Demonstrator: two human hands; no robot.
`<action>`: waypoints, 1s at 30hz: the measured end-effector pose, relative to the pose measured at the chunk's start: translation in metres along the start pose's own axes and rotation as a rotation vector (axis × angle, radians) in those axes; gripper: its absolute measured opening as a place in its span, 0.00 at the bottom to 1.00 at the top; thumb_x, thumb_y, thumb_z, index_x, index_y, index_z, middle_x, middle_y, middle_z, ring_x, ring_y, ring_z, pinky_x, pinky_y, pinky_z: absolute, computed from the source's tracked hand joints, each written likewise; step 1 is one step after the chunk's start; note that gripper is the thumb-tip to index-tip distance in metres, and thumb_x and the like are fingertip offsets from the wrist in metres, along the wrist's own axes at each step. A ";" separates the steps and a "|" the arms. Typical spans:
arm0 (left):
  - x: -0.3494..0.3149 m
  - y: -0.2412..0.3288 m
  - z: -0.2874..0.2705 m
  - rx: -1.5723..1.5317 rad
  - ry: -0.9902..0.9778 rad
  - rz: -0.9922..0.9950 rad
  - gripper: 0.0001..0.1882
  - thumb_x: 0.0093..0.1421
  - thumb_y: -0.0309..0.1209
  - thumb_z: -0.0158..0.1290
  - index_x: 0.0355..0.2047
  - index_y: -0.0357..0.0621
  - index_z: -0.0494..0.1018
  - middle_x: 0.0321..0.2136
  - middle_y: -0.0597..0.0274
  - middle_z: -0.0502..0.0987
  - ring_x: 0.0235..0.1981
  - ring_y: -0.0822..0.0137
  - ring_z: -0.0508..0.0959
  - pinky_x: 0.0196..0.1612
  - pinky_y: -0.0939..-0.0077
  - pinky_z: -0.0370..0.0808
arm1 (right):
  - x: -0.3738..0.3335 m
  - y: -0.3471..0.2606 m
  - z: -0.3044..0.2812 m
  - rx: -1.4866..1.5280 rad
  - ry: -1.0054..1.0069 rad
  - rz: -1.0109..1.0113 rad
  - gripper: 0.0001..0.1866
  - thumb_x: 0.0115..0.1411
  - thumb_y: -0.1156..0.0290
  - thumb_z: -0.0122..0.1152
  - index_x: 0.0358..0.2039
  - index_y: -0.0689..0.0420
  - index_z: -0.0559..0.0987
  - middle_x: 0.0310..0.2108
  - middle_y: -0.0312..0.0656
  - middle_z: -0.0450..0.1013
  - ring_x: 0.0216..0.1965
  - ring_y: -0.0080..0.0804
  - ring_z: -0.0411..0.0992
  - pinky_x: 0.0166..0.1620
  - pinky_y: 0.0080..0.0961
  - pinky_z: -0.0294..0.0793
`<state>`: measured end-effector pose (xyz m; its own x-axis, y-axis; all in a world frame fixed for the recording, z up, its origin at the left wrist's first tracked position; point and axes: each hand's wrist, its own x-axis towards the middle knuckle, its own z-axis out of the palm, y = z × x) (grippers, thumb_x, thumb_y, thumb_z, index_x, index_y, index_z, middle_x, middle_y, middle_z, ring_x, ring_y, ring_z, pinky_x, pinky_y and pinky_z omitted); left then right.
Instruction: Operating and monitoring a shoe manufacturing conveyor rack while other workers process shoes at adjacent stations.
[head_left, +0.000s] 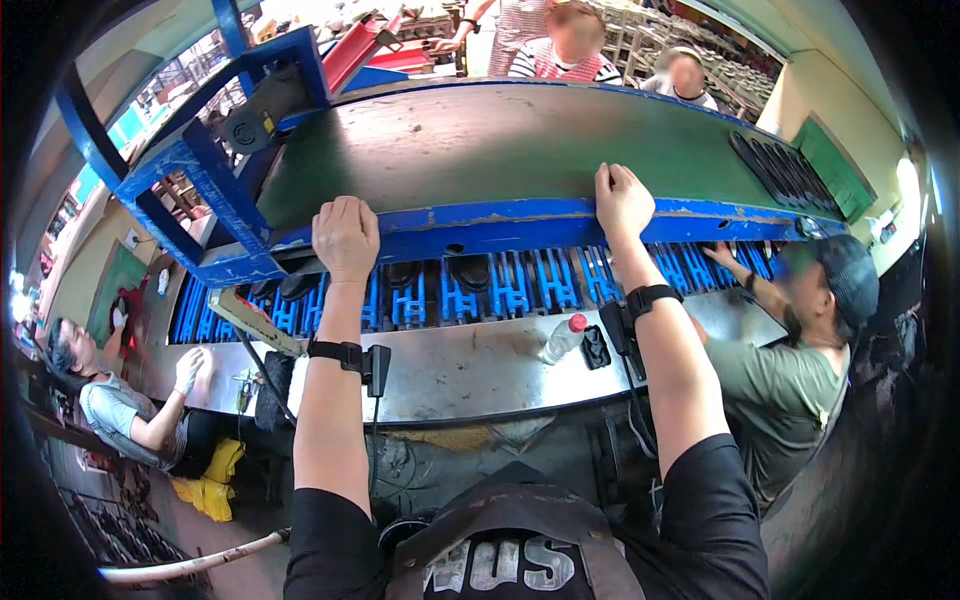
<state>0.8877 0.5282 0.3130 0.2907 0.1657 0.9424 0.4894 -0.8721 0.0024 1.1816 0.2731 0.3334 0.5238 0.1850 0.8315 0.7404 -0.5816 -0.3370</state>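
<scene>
Both grips, left hand (pixel 346 235) and right hand (pixel 622 200), clasp the blue conveyor rail (pixel 480 226).

left hand (pixel 346 238): arm outstretched, fingers curled | right hand (pixel 622 200): arm outstretched, grip seemingly closed

Chipped blue-painted metal conveyor rail (pixel 500 222)
</scene>
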 end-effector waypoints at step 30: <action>-0.003 -0.002 0.002 0.011 0.012 0.014 0.06 0.60 0.27 0.53 0.25 0.43 0.74 0.25 0.61 0.75 0.29 0.59 0.75 0.33 0.64 0.69 | 0.001 -0.003 -0.003 0.004 0.025 -0.016 0.16 0.61 0.63 0.59 0.18 0.55 0.76 0.21 0.40 0.74 0.23 0.45 0.75 0.28 0.39 0.74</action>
<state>0.8874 0.5305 0.3096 0.2880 0.1481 0.9461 0.4945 -0.8690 -0.0145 1.1789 0.2728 0.3365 0.5011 0.1748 0.8476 0.7503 -0.5758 -0.3248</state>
